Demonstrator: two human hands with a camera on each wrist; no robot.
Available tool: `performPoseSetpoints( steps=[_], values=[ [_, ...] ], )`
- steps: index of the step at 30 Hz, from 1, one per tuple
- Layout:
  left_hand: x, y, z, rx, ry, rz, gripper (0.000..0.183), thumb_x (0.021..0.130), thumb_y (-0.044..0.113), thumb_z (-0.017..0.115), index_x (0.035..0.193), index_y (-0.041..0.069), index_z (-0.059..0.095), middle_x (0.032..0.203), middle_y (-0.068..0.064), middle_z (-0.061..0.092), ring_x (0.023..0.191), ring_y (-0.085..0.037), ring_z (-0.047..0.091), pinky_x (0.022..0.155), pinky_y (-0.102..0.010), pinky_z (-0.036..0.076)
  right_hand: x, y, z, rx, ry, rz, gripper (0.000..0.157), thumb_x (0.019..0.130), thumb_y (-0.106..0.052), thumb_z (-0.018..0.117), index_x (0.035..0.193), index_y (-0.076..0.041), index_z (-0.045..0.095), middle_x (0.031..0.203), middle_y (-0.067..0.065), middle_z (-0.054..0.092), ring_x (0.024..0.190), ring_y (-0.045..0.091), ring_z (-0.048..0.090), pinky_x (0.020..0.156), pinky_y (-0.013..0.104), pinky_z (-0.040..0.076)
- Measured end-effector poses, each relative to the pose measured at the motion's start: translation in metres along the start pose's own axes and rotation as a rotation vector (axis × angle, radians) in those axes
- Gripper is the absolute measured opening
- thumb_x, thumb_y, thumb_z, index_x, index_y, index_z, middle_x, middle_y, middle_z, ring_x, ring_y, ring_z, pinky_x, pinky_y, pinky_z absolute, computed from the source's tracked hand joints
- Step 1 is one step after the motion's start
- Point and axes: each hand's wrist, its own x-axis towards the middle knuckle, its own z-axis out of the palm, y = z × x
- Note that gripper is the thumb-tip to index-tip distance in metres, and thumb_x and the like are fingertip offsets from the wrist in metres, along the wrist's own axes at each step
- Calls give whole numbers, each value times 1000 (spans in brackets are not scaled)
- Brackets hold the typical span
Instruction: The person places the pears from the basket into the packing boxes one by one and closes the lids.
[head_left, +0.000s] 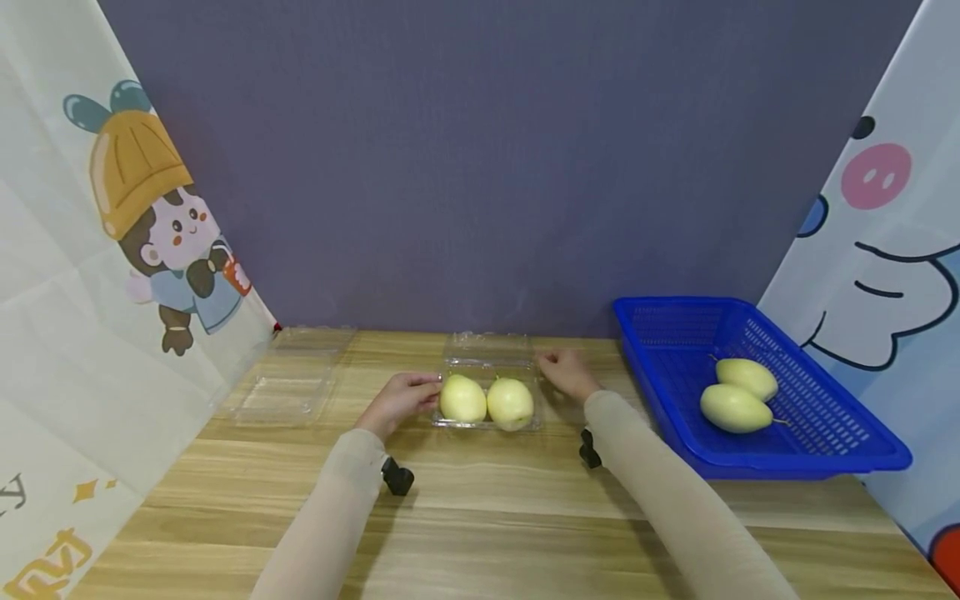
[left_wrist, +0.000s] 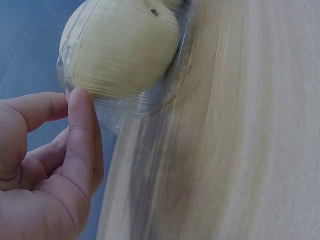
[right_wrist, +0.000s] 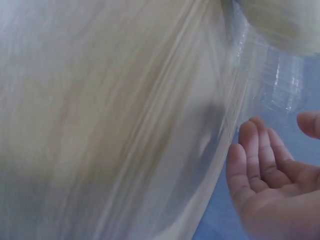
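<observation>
A clear plastic clamshell container [head_left: 486, 425] lies on the table with its lid [head_left: 489, 345] folded back. Two pale yellow pears [head_left: 462, 398] sit side by side in it. At the container's left side, my left hand [head_left: 405, 402] pinches the plastic rim between thumb and fingertips; the left wrist view shows this grip close to one pear [left_wrist: 122, 50]. My right hand [head_left: 567, 374] is by the right side of the lid. In the right wrist view its fingers [right_wrist: 252, 160] are loosely bent, with the thumb apart and nothing between them.
On the right stands a blue plastic basket [head_left: 795, 460] with two more pears [head_left: 737, 408] inside. Another clear clamshell container [head_left: 273, 400], opened out, lies on the left. A dark upright panel [head_left: 480, 167] borders the wooden table [head_left: 480, 533] at the back.
</observation>
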Motion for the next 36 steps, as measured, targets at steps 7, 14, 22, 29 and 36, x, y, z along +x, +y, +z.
performPoseSetpoints(
  steps=[7, 14, 22, 29, 36],
  values=[
    [0, -1, 1, 1, 13, -13, 35, 100, 2, 58, 129, -18, 54, 111, -18, 67, 80, -8, 65, 77, -19, 58, 1, 2, 5, 37, -36, 45, 45, 103, -33, 50, 124, 3, 64, 114, 14, 66, 106, 28, 61, 93, 43, 53],
    [1, -2, 0, -1, 10, -6, 35, 100, 2, 58, 130, -18, 54, 114, -21, 66, 80, -9, 66, 78, -21, 58, -1, 2, 5, 52, -53, 60, 47, 104, -36, 50, 128, 2, 63, 117, 15, 66, 109, 29, 61, 96, 44, 52],
    [1, -2, 0, -4, 6, -7, 35, 100, 2, 58, 130, -18, 54, 110, -18, 67, 79, -8, 65, 77, -19, 58, -2, 1, 4, 65, -58, 64, 43, 105, -35, 51, 125, 1, 65, 113, 13, 66, 106, 27, 61, 94, 43, 53],
    [0, -1, 1, -3, 12, -10, 35, 100, 1, 58, 129, -18, 55, 109, -17, 67, 78, -8, 65, 75, -19, 58, -1, 1, 3, 80, -72, 70, 45, 105, -33, 51, 131, 2, 61, 120, 15, 65, 110, 28, 60, 98, 44, 51],
    [0, -1, 1, -1, 16, -8, 35, 100, 1, 58, 129, -18, 55, 113, -20, 66, 79, -8, 65, 76, -19, 58, -2, -2, 2, 104, -70, 65, 47, 105, -34, 53, 134, 2, 57, 121, 16, 64, 107, 27, 63, 98, 45, 51]
  ],
)
